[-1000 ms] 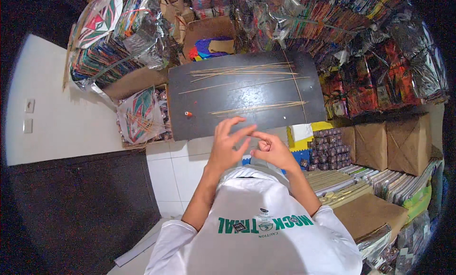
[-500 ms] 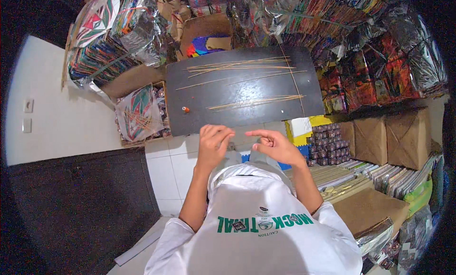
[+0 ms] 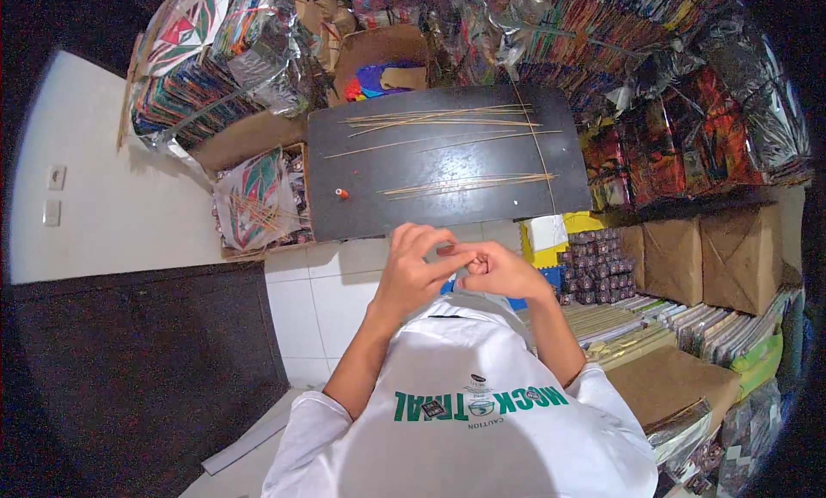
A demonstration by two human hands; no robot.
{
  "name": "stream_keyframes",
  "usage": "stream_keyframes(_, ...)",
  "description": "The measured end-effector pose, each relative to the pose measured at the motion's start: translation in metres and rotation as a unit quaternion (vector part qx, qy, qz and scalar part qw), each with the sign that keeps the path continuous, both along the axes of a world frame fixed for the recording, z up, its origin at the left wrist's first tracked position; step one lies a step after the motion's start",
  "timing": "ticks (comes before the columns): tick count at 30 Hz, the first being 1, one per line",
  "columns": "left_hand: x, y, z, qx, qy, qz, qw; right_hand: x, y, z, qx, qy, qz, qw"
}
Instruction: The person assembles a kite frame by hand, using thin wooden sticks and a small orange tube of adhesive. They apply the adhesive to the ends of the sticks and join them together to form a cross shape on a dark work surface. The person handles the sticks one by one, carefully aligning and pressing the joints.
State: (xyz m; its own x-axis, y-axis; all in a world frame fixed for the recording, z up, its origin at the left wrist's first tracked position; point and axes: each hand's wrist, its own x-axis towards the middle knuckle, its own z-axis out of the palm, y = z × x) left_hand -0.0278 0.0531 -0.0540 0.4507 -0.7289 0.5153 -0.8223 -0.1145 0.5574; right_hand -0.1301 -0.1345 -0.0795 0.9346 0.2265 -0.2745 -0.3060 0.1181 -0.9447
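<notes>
Just in front of the table's near edge, my two hands meet at the fingertips. My left hand (image 3: pixel 415 268) has its fingers bent, their tips pressed together against the right fingers. My right hand (image 3: pixel 506 273) is curled, with thumb and index finger toward the left. Anything between the fingers is too small or hidden to make out. Beyond them is a dark table (image 3: pixel 361 216), bearing a small orange spool (image 3: pixel 342 194) at its left. A near bundle of thin bamboo sticks (image 3: pixel 465 185) and a looser far bundle (image 3: pixel 439 119) lie across it.
Left of the table stands a box (image 3: pixel 301 231) with a printed white sheet (image 3: pixel 251 201) and thin sticks on it. Stacked wrapped packs (image 3: pixel 198 94) rise behind. At right are small dark boxes (image 3: pixel 595 266), brown cartons (image 3: pixel 674 259) and a long row of flat packs (image 3: pixel 723 326).
My left hand has moved right and its fingertips now touch my right hand, where a gap was before. The right index finger has bent from its pointing pose. The view has shifted slightly.
</notes>
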Motion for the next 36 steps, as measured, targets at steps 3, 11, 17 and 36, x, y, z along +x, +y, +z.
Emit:
stream_keyframes(3, 0.003, 0.000, -0.008, 0.002, -0.032, -0.001, 0.999, 0.001, 0.000, 0.001, 0.024, -0.010, -0.010, 1.000)
stream_keyframes(11, 0.006, 0.014, -0.022, 0.021, 0.037, 0.063, 0.997, 0.004, -0.005, 0.023, -0.032, 0.017, 0.014, 0.999)
stream_keyframes(17, -0.001, 0.021, -0.010, 0.024, 0.089, 0.104, 0.990, 0.004, -0.012, 0.018, -0.046, 0.014, 0.017, 0.999)
stream_keyframes(36, 0.010, 0.040, -0.058, -0.018, 0.161, 0.183, 0.970, 0.007, -0.021, 0.025, -0.075, 0.033, -0.046, 0.996)
